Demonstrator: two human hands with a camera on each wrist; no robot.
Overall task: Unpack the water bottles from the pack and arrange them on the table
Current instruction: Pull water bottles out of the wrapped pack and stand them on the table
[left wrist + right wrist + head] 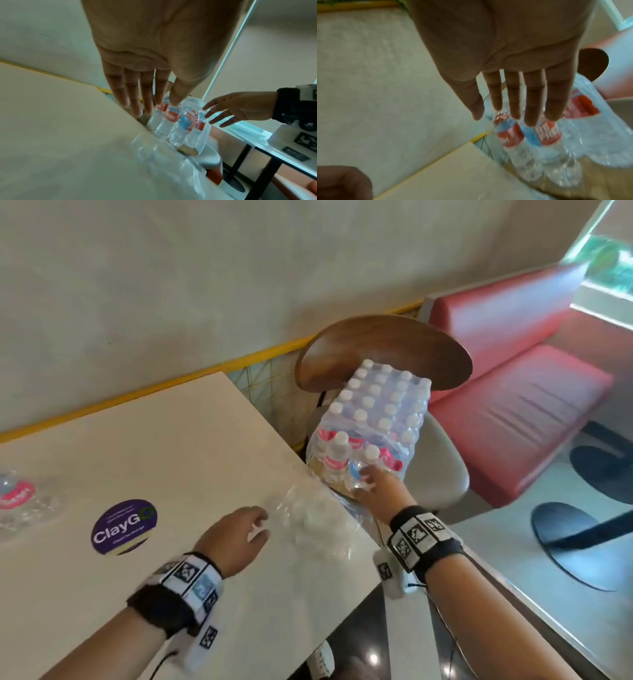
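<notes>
The right hand, fingers straight and holding nothing, reaches the nearest loose bottle at the torn front of the shrink-wrapped pack, which stands on a chair seat just off the table's right edge. The left hand hovers open by crumpled plastic wrap at that edge. A careless grab could topple neighbouring bottles off the seat, or snag the wrap.

White-capped water bottles bear red-and-blue labels, beside a cream table with a purple ClayGo sticker and a red bench.
</notes>
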